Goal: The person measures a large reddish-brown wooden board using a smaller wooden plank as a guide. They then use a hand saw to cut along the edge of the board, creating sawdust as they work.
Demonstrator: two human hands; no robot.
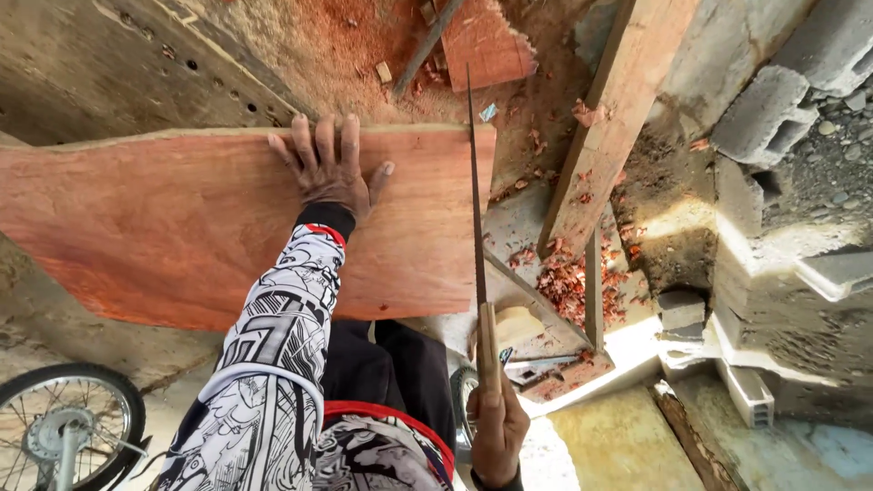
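Note:
A wide reddish wooden board (173, 227) lies flat across the middle left of the view. My left hand (329, 168) presses flat on its far edge, fingers spread, the patterned sleeve running back toward me. My right hand (496, 427) grips the wooden handle of a handsaw (476, 209). The thin saw blade stands on edge along the board's right end, pointing away from me.
A long timber beam (609, 118) leans diagonally at the right. Red sawdust and wood chips (564, 282) cover the ground. Concrete blocks (768, 114) sit at the upper right. A bicycle wheel (68, 423) shows at the bottom left. A smaller red board piece (486, 41) lies at the top.

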